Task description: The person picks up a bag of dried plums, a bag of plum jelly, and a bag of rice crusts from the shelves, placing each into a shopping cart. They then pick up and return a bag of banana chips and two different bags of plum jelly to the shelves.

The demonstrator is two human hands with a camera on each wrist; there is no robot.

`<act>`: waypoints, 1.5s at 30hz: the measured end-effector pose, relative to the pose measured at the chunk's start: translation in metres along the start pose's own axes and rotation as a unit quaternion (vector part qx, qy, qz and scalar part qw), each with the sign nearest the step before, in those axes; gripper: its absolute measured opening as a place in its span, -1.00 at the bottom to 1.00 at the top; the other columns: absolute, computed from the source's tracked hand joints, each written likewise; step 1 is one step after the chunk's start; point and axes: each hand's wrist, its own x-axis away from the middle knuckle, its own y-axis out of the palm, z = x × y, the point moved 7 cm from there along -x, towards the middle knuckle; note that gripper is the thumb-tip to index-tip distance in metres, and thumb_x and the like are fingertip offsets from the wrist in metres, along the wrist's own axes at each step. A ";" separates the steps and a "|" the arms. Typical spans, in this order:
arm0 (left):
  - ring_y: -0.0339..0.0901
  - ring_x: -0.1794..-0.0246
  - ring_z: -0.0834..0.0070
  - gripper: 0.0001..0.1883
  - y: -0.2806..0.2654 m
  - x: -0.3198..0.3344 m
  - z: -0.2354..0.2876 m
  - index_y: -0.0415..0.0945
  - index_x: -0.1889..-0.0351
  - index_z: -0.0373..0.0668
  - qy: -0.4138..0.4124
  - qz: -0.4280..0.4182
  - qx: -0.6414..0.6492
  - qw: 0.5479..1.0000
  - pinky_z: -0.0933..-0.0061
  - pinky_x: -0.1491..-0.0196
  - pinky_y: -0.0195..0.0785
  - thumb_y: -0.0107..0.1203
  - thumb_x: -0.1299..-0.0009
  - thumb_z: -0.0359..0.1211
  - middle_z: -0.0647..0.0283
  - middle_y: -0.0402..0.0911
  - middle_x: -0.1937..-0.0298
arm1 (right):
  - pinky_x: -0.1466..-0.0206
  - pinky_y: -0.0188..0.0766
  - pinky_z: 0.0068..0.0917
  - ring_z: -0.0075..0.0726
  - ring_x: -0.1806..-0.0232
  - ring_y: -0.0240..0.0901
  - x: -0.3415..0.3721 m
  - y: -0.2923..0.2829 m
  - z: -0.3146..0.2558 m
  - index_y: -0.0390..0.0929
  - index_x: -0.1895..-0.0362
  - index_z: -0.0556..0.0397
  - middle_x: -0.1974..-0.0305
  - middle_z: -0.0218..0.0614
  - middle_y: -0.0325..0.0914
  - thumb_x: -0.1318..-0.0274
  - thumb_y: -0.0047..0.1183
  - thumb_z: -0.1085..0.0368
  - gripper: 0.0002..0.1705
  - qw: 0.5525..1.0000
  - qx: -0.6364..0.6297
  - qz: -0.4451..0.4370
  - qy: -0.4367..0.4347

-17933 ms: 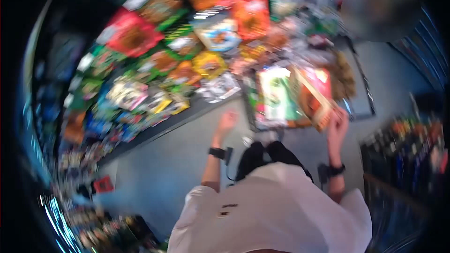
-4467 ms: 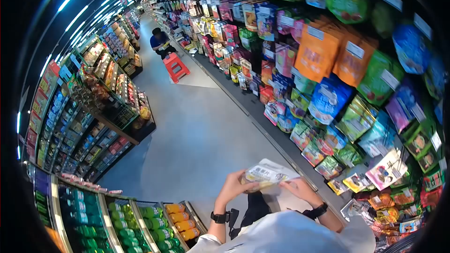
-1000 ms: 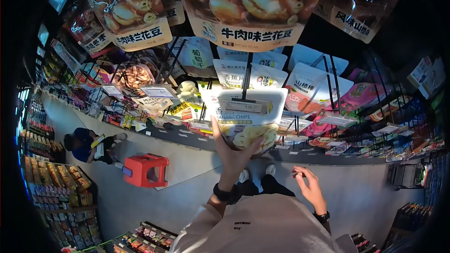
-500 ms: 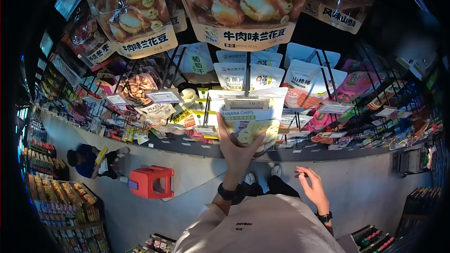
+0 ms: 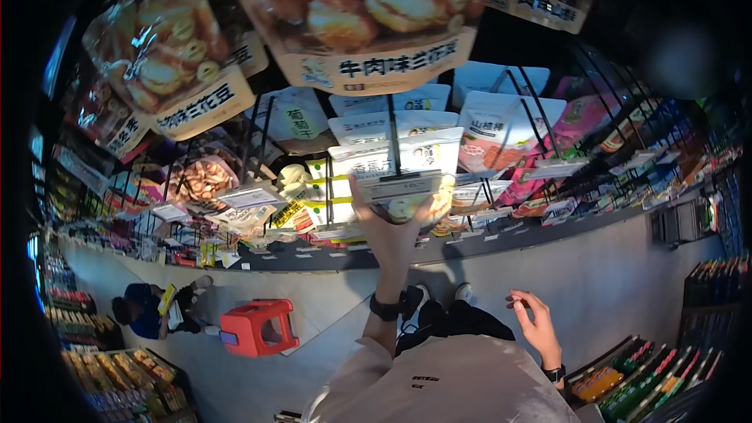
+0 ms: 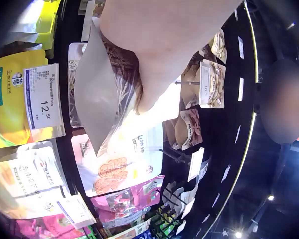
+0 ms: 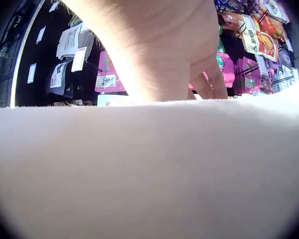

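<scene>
"White plastic, the pouch (image 5: 435,158) you have there. Where does it sit by the price tag (image 5: 403,186)?"

"Just behind the tag, from your side. The tag crosses its front, so you lose part of the lettering, and its clear lower part shows beneath the tag. Whether it hangs on the peg (image 5: 394,135) or is only held up by you, I can't tell."

"And your left hand (image 5: 388,233)?"

"It comes up from below the tag and grips the pouch, a finger up along the left edge and the thumb across on the right."

"Your right hand (image 5: 536,321)?"

"Well apart from the tag, below it and to the right, fingers loosely bent and relaxed. The right wrist view is mostly your own skin up close."

"What hangs round the tag?"

"More white pouches (image 5: 429,119) behind it, a hawthorn pouch (image 5: 501,137) near its right, a bean pouch (image 5: 364,23) above it, and a pouch of brown pieces (image 5: 205,180) to its left."

"And down on the floor (image 5: 345,286)?"

"A red stool (image 5: 262,325), well below the tag and to its left. Farther left of the tag, a person (image 5: 145,309) in a dark top is low to the floor, near something yellow (image 5: 167,298)."
</scene>
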 end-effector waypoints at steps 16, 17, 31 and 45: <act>0.54 0.11 0.06 -0.10 0.036 -0.001 -0.023 0.29 -0.20 -0.58 0.150 0.129 -0.371 0.908 0.07 -0.01 0.40 0.41 -0.25 0.05 -0.23 0.53 0.02 | -0.10 0.51 -0.28 -0.08 -0.02 0.60 0.087 -0.099 0.088 0.55 -0.15 0.16 -0.02 -0.09 0.64 -0.45 -0.02 0.14 -0.61 0.995 -0.014 0.094 -0.034; 0.53 0.13 0.08 -0.13 0.049 0.010 -0.014 0.30 -0.18 -0.57 0.191 0.120 -0.354 0.908 0.08 0.01 0.39 0.40 -0.26 0.03 -0.22 0.53 0.04 | -0.11 0.50 -0.28 -0.06 -0.04 0.59 0.096 -0.108 0.107 0.53 -0.17 0.15 -0.03 -0.09 0.63 -0.46 -0.03 0.14 -0.60 0.995 -0.002 0.080 -0.052; 0.46 0.40 0.33 -0.50 0.344 0.245 0.055 0.45 0.08 -0.48 0.187 -0.215 -0.266 0.921 0.26 0.31 0.32 0.29 -0.40 -0.14 0.04 0.53 0.34 | -0.14 0.49 -0.28 -0.13 -0.04 0.59 0.274 -0.331 0.291 0.49 -0.22 0.19 -0.02 -0.07 0.63 -0.53 -0.16 0.09 -0.53 0.962 -0.130 0.239 0.032; 0.34 0.59 0.54 -0.66 0.748 0.449 0.086 0.55 0.44 -0.37 0.216 -0.440 -0.085 0.868 0.36 0.46 0.27 0.20 -0.47 -0.26 0.21 0.53 0.58 | -0.03 0.54 -0.40 -0.36 0.11 0.63 0.319 -0.546 0.486 0.59 0.00 0.20 0.19 -0.23 0.69 -0.51 -0.10 0.18 -0.65 0.887 -0.187 0.398 0.142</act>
